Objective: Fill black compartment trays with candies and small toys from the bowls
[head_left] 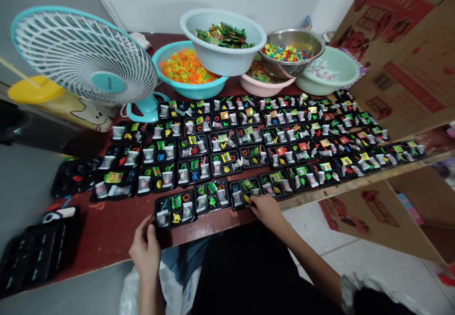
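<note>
Your left hand (pixel 145 248) is half-curled, its fingertips at the near-left corner of a black compartment tray (pixel 174 209) on the table's near edge. Your right hand (pixel 266 212) rests its loosely spread fingers on the next tray (pixel 242 193) rightward. Neither pinches anything. More filled trays (pixel 220 163) cover the red tabletop (pixel 106 239) farther off.

Black tray contents (pixel 194 165) too small to identify.
</note>
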`<action>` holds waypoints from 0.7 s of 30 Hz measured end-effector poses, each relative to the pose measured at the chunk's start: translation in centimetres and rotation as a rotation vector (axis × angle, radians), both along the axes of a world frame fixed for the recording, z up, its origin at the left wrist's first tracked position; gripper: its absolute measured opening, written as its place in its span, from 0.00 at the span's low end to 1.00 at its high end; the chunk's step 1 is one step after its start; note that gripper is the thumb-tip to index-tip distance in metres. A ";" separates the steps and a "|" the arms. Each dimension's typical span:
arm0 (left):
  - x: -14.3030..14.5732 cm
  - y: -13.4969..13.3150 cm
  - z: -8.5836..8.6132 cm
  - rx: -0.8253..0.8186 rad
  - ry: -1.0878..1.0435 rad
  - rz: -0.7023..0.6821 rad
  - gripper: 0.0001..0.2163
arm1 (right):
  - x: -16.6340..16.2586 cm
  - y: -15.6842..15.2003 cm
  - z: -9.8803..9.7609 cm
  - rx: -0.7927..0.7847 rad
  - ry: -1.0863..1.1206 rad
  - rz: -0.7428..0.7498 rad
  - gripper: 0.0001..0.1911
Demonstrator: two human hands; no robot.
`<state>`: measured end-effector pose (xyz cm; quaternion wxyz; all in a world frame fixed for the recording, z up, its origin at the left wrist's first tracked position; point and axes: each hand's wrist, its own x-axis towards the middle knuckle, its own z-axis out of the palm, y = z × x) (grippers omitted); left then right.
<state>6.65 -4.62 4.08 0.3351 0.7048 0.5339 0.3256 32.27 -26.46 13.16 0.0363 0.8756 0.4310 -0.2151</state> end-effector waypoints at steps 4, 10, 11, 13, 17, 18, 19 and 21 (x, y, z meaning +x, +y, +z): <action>0.5 -0.3 -0.2 0.002 0.011 -0.028 0.21 | 0.8 -0.5 0.0 -0.020 0.017 -0.060 0.10; 1.6 -0.8 0.2 -0.026 -0.013 -0.073 0.21 | 1.5 -1.7 -0.3 0.032 0.005 -0.152 0.10; 1.8 -0.9 0.4 -0.044 -0.020 -0.079 0.21 | 1.7 -1.9 -0.4 0.037 0.002 -0.160 0.10; 2.2 -1.1 0.7 -0.084 -0.037 -0.089 0.22 | 2.1 -2.3 -0.6 0.034 -0.008 -0.175 0.13; 3.0 -1.4 1.2 -0.125 -0.052 -0.114 0.23 | 2.9 -3.0 -0.6 0.025 -0.041 -0.202 0.15; 3.2 -1.5 1.2 -0.126 -0.049 -0.122 0.23 | 3.1 -3.1 -0.6 0.028 -0.051 -0.213 0.15; 3.3 -1.5 1.1 -0.122 -0.041 -0.128 0.22 | 3.3 -3.3 -0.5 0.030 -0.061 -0.225 0.16; 3.6 -1.6 0.9 -0.111 -0.016 -0.143 0.22 | 3.7 -3.6 -0.4 0.034 -0.079 -0.256 0.16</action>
